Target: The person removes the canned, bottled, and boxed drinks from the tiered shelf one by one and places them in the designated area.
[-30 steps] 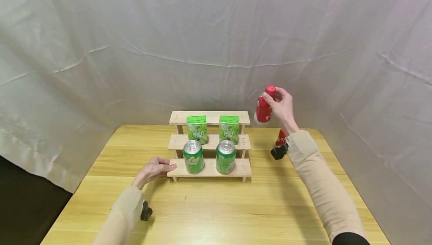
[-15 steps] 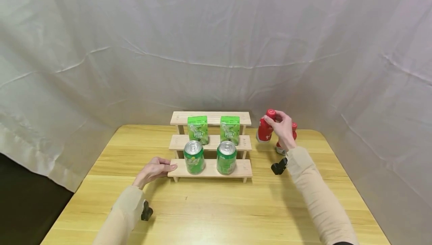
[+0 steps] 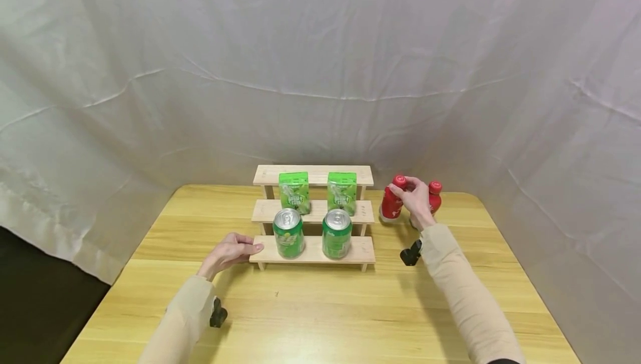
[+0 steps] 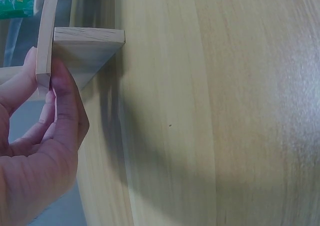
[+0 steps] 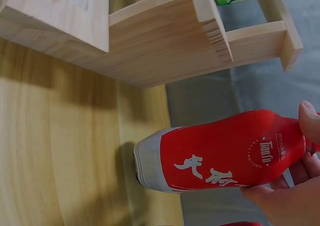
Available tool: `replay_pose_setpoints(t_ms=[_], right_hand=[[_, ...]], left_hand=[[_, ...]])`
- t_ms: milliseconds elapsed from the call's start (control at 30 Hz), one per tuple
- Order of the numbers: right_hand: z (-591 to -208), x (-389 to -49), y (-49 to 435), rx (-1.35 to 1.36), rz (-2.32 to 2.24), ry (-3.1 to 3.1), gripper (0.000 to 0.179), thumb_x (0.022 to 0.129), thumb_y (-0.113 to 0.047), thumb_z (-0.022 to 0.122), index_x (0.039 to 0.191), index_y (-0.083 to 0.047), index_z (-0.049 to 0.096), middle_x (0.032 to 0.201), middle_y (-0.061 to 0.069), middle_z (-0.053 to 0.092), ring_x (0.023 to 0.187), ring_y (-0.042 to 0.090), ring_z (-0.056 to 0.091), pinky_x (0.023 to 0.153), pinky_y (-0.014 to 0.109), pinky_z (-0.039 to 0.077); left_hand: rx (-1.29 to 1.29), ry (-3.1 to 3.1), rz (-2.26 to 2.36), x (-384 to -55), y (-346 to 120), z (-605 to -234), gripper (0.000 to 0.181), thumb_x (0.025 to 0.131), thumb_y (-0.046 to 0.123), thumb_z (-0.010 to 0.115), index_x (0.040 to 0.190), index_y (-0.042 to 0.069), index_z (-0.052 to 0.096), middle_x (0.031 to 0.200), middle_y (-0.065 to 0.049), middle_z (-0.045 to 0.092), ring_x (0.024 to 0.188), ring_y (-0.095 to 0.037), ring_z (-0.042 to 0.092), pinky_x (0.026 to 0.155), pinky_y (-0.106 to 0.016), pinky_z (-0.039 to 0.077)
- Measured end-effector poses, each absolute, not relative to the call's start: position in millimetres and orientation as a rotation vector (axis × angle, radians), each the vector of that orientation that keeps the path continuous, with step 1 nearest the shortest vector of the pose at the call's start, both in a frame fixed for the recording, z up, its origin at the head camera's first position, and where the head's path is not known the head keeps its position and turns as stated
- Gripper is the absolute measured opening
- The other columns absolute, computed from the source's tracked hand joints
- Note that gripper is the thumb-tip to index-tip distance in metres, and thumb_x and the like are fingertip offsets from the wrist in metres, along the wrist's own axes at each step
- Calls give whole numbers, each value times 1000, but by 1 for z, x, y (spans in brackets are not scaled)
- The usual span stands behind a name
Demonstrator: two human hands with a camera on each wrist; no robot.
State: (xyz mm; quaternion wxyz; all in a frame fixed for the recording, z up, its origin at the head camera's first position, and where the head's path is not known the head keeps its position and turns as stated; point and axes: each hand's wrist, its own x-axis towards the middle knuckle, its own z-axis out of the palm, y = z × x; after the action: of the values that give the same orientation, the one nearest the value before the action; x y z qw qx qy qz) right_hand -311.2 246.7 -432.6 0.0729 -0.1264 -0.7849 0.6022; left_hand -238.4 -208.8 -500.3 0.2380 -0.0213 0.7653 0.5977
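My left hand pinches the left end of the lowest board of a three-step wooden display rack; in the left wrist view the thumb lies on one face and the fingers on the other. To the right of the rack, my right hand grips a red bottle near its neck. The right wrist view shows this bottle with white lettering and a pale base close to the tabletop. A second red bottle stands just right of the hand, partly hidden by it.
Two green drink cans, the left can and the right can, stand on the lowest step. Two green drink cartons, the left carton and the right carton, stand on the middle step. A pale curtain hangs behind the wooden table.
The right hand has lowered the red bottle from well above the table to close to its surface beside the rack. More of the second bottle shows. The left hand keeps its place.
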Motion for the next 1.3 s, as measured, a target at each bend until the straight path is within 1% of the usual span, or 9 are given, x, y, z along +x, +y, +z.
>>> replay_pose_setpoints(t_ms=[100,267,500,667,800,900,1067,1167,1300], right_hand=[[-435,-312,246,-392,1807,-2368,54,95,-13,70,142,2,49,138,23,55,119,27,53,104,35,48],[-437,-312,245,-407,1790,-2392,56,95,-13,69,144,3,47,141,26,53,124,33,53,111,45,47],[-440,-313,245,-409,1761,-2411,56,95,-12,68,144,5,46,140,28,54,125,36,54,110,47,47],[-441,-314,245,-402,1754,-2424,56,95,-12,68,144,6,46,141,29,53,127,38,53,113,49,45],[-441,-315,245,-393,1761,-2440,56,96,-12,67,145,4,45,143,27,53,130,38,52,114,49,44],[-438,-315,245,-351,1772,-2451,57,97,-13,66,147,1,43,145,26,51,133,38,49,116,49,42],[-433,-310,241,-229,1718,-2424,59,96,-16,67,148,-1,43,152,23,46,144,35,41,123,49,32],[-430,-306,237,-151,1639,-2372,57,95,-19,69,144,-2,47,150,20,48,144,33,40,124,49,29],[-425,-300,229,-59,1566,-2328,55,94,-25,71,141,-4,50,147,19,51,139,35,44,121,52,33]], left_hand=[[-56,2088,1649,-239,-209,-500,60,95,11,66,134,-24,37,109,-17,66,98,-17,67,112,-59,43],[-65,2087,1647,-239,-208,-500,60,95,10,66,135,-24,36,112,-20,65,100,-19,67,113,-59,42],[-63,2100,1632,-239,-208,-500,63,95,10,66,136,-25,34,117,-26,64,107,-26,68,113,-60,41],[-65,2093,1639,-240,-208,-502,61,95,10,66,135,-24,36,112,-21,65,98,-18,68,112,-58,44],[-65,2099,1632,-240,-209,-502,63,95,11,66,137,-25,35,112,-20,66,99,-18,67,113,-59,43],[-60,2099,1628,-240,-209,-501,63,95,12,67,136,-24,36,108,-15,68,97,-15,67,112,-56,45],[-49,2096,1632,-240,-208,-501,60,96,13,67,134,-23,39,102,-9,68,91,-11,66,108,-50,50],[-63,2093,1644,-240,-208,-501,60,95,11,67,135,-23,38,105,-11,67,92,-12,66,110,-52,48],[-81,2095,1649,-240,-208,-502,62,95,10,67,136,-24,36,111,-18,64,95,-15,65,113,-58,43]])
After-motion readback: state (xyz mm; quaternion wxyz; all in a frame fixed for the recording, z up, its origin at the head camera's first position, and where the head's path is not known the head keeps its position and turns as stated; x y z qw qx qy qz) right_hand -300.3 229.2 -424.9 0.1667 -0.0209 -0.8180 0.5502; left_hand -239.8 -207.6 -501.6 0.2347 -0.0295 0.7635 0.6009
